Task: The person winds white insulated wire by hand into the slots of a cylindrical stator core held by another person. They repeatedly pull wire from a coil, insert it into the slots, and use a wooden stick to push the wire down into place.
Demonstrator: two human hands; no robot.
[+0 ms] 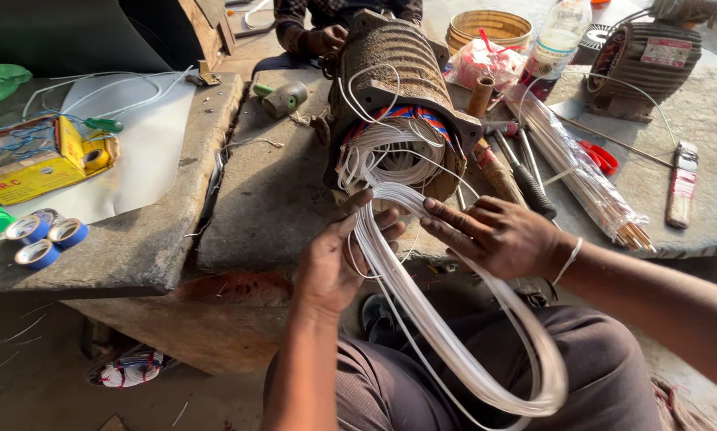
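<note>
- Yellow cardboard box [31,164]: left edge of the counter [279,199].
- Three blue tape rolls [45,239]: near left corner, just below the box.
- Screwdrivers [526,179]: right of centre.
- Bundle of thin sticks in clear wrap [582,172]: right side.
- Second electric motor [650,60]: far right corner.
- Plastic bottle [558,40]: far edge.
- Woven basket [490,28]: far edge.
</note>
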